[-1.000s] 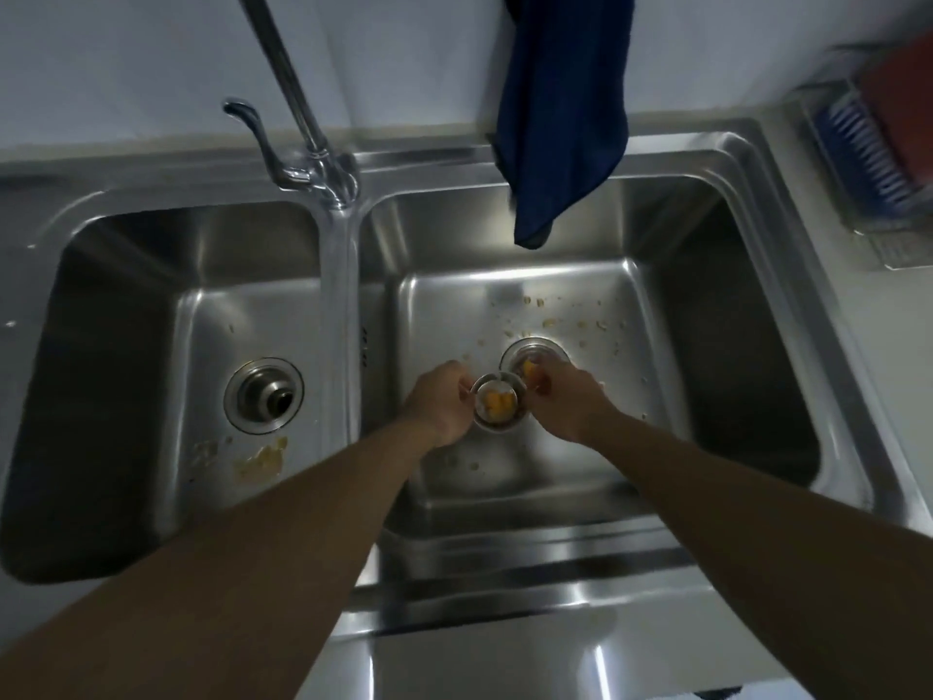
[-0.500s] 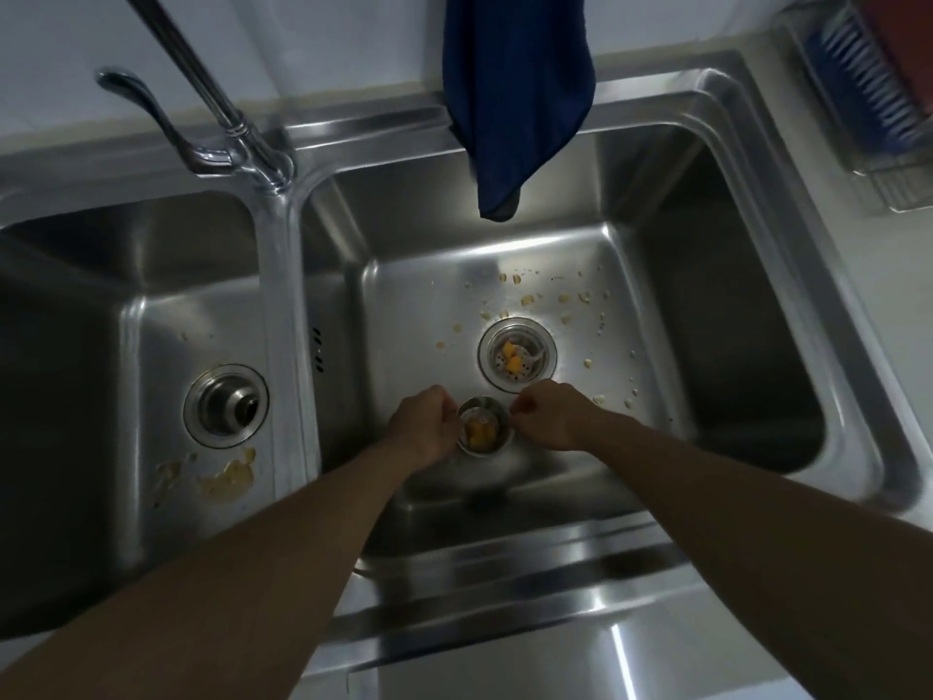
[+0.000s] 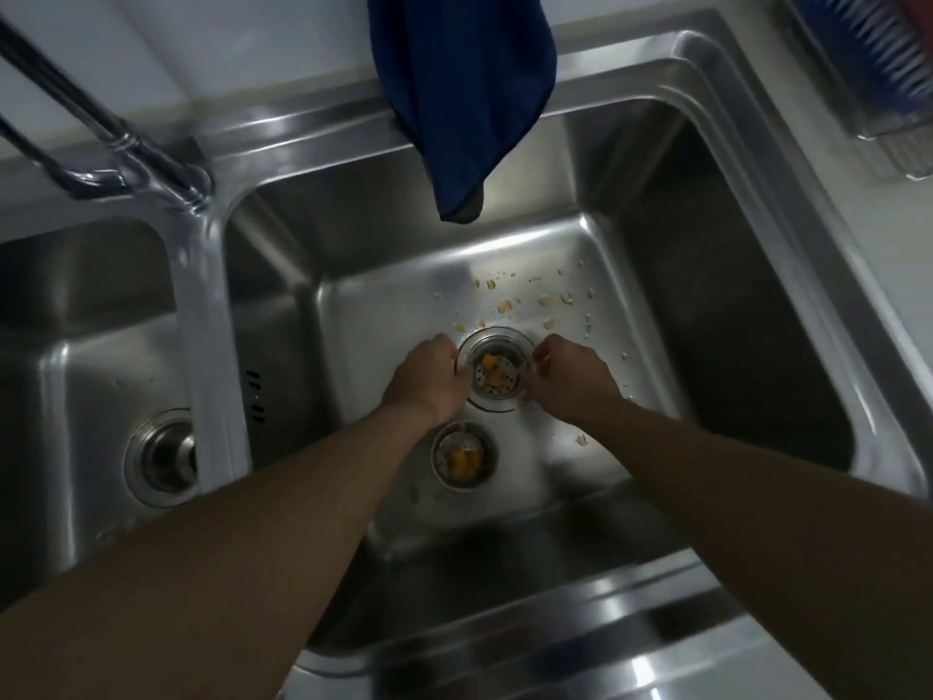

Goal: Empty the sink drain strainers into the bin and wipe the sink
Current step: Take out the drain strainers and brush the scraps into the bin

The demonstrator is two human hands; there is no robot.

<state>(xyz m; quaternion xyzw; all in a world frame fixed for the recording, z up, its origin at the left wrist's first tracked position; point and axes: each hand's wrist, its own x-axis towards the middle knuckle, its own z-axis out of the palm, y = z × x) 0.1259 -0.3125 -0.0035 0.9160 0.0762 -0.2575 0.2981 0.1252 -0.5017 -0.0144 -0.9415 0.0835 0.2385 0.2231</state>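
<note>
Left hand: the left hand (image 3: 426, 378) has its fingers (image 3: 453, 363) curled in against the left edge of the seated strainer (image 3: 507, 385), a round perforated stainless-steel basket sitting in the drain of the right basin; it appears to pinch the rim with almost no gap.
Right hand: the right hand (image 3: 570, 381) mirrors this, fingertips (image 3: 541, 356) closed on the opposite edge.
Reason for 2 holds: opposed pinches probably keep the basket level when it is lifted, so the orange food scraps (image 3: 489, 372) inside would stay put.
Loose strainer: the loose strainer (image 3: 444, 467), a smaller round steel cup holding more orange scraps, rests upright on the basin floor just nearer the person than the drain, untouched; likely parked there to free both hands.
Basin floor: pale crumbs (image 3: 505, 305) lie scattered beyond the drain, so wiping is not yet done.
Sink: the stainless-steel double sink (image 3: 202, 305) has a second drain (image 3: 161, 457) in the left basin, its plug in place.
Cloth: a dark blue cloth (image 3: 459, 93) hangs over the rear rim, near enough for wiping.
Tap: a chrome swivel tap (image 3: 126, 159) stands at the divider.
Bin: not in view.
Stage, judged: 1 strainer out, 1 being freed, none emptied.
</note>
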